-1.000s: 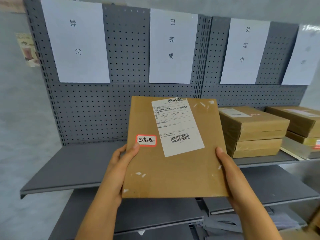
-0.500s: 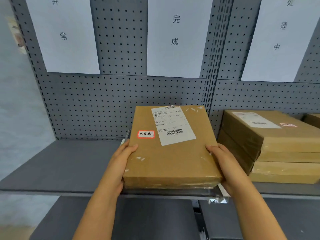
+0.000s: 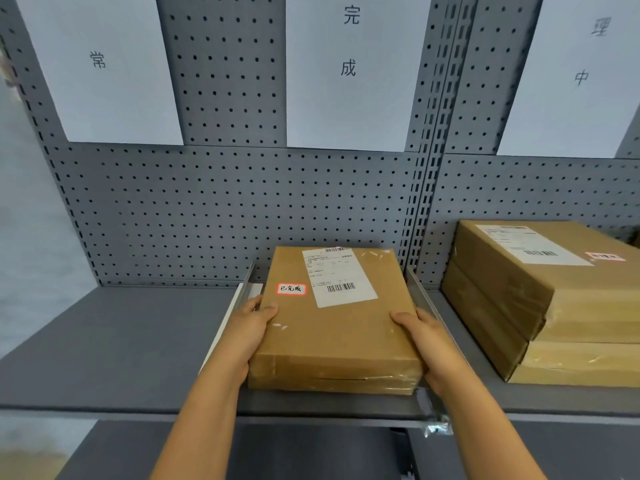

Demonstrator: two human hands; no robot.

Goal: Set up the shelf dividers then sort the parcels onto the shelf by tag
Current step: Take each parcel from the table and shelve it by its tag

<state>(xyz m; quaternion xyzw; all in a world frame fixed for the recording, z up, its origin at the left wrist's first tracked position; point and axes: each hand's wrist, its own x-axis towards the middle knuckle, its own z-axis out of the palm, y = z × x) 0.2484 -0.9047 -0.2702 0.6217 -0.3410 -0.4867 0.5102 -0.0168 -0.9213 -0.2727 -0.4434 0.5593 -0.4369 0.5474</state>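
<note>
Two hands hold one brown parcel (image 3: 334, 320) by its sides. Left hand (image 3: 250, 332) is on the parcel's left edge, thumb over the top face, other fingers out of sight down the side. Right hand (image 3: 427, 336) mirrors it on the parcel's right edge, thumb on top, fingers wrapped round the side. Both grips look firm on the parcel.

The parcel sits flat on the grey shelf (image 3: 114, 344), near its front edge; whether its full weight is on the shelf cannot be told. On the parcel's top face: a red-bordered handwritten tag (image 3: 291, 289) toward the left, and a white shipping label (image 3: 337, 277) with barcodes just right of the tag.

A clear divider (image 3: 232, 313) stands just left of the parcel, running front to back. A second clear divider (image 3: 424, 299) stands just right of the parcel. The parcel lies between the two.

Right of the parcel, past the second divider, is a stack of parcels (image 3: 547, 306), the top one bearing a white label and a small red-bordered tag.

Behind the parcel rises a grey pegboard (image 3: 225, 216). Straight above the parcel hangs a white sheet (image 3: 349, 71) with printed characters. Another sheet (image 3: 100, 67) hangs up and left of the parcel, and a third sheet (image 3: 575, 74) up and right.
</note>
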